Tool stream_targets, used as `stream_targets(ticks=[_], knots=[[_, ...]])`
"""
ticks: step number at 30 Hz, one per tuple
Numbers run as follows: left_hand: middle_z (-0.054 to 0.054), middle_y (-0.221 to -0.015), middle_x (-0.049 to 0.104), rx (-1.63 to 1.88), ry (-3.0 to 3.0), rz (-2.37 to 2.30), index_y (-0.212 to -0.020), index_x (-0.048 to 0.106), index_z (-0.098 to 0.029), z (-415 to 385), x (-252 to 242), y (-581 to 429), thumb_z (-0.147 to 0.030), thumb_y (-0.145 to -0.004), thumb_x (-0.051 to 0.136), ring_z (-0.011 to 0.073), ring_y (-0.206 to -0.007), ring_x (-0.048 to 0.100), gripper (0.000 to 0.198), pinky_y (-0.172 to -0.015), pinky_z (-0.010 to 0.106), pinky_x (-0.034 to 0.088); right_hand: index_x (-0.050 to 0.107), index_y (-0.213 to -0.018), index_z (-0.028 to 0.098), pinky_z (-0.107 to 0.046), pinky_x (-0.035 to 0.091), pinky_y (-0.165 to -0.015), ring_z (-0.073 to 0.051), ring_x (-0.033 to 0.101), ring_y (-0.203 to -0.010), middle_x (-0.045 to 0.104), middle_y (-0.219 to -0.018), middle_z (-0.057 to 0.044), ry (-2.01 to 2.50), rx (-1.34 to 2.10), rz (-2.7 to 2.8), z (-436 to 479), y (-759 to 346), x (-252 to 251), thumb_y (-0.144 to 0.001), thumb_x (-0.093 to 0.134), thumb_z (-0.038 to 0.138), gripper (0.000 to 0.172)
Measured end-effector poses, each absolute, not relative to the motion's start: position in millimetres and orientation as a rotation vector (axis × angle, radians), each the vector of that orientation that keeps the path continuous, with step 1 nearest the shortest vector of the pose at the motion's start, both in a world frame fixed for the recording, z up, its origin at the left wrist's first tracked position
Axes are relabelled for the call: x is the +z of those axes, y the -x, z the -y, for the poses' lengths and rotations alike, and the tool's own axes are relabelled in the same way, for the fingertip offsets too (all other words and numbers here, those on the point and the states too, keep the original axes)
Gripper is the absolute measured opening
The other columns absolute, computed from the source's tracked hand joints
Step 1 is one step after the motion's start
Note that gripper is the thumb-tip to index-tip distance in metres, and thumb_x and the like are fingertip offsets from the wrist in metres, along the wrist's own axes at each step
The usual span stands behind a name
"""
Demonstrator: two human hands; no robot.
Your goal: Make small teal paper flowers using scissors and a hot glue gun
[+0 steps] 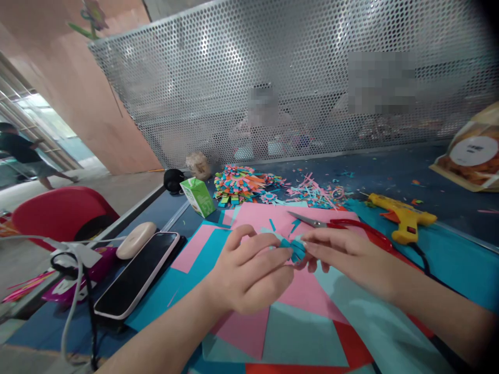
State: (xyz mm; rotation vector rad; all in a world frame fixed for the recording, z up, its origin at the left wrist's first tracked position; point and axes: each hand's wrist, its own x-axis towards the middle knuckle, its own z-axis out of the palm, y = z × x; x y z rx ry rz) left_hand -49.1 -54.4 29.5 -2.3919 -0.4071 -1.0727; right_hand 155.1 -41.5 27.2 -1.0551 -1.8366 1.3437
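Pinching a small blue paper piece (298, 251) from opposite sides, the left hand (251, 270) and right hand (346, 252) have their fingertips closed on it; exact contact is partly hidden. The piece is held over overlapping coloured sheets (307, 332), which extend toward six o'clock. Red-handled scissors (322, 224) lie at two, just beyond the right hand; a yellow glue gun (407, 215) lies farther along that line. A phone (136, 275) sits at nine near the table's side edge, a green carton (198, 196) at ten, a paper-strip pile (237, 187) toward eleven. Dark blue tabletop (390, 166) meets a perforated metal panel (234, 78) at twelve. Beyond the edge, a red chair (62, 210) stands toward ten.
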Motion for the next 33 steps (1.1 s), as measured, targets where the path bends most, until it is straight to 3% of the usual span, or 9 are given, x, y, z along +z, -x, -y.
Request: stream_targets(ticks=[4,14,20,27,33], knots=[[0.001,-0.082,0.071,-1.019,2.357,0.386,-0.074,0.059,-0.018,55.1,31.3,47.2,-0.011,-0.078,0.055,0.0161,-0.082,0.061,0.009,-0.074,0.034,0.042,0.062,-0.068,0.017,-0.025,0.047,-0.057,-0.013,0.062,-0.064,0.068,-0.067,-0.004,0.995,1.427,1.823,41.6,-155.1,32.1,-0.086,0.045,0.042,0.035],[0.0,-0.076,0.072,-1.024,2.339,0.288,-0.07,0.058,-0.017,55.9,30.6,40.6,-0.01,-0.076,0.056,0.0161,-0.073,0.064,0.009,-0.071,0.034,0.046,0.06,-0.062,0.018,-0.026,0.048,-0.055,-0.012,0.06,-0.054,0.068,-0.059,-0.002,1.016,1.589,1.74,42.2,-152.8,32.3,-0.078,0.056,0.04,0.028],[-0.001,-0.074,0.072,-1.042,2.338,0.282,-0.069,0.057,-0.017,56.9,30.7,39.3,-0.011,-0.075,0.058,0.0152,-0.071,0.065,0.009,-0.068,0.033,0.048,0.06,-0.061,0.018,-0.025,0.047,-0.055,-0.011,0.058,-0.052,0.068,-0.059,-0.001,1.023,1.643,1.699,42.3,-154.6,34.9,-0.077,0.058,0.036,0.024],[-0.001,-0.074,0.072,-1.043,2.354,0.229,-0.068,0.058,-0.017,57.9,30.8,38.6,-0.01,-0.073,0.059,0.0166,-0.072,0.065,0.008,-0.068,0.034,0.047,0.059,-0.062,0.018,-0.027,0.042,-0.053,-0.014,0.06,-0.053,0.067,-0.057,-0.003,1.117,1.62,1.753,42.3,-154.7,36.9,-0.078,0.053,0.047,0.034],[-0.002,-0.074,0.072,-1.06,2.35,0.252,-0.067,0.058,-0.017,60.5,28.0,36.9,-0.011,-0.076,0.056,0.0155,-0.072,0.065,0.011,-0.069,0.034,0.046,0.058,-0.061,0.017,-0.023,0.044,-0.053,-0.012,0.06,-0.051,0.064,-0.052,-0.001,1.103,1.665,1.726,42.6,-152.3,34.9,-0.077,0.056,0.04,0.028]])
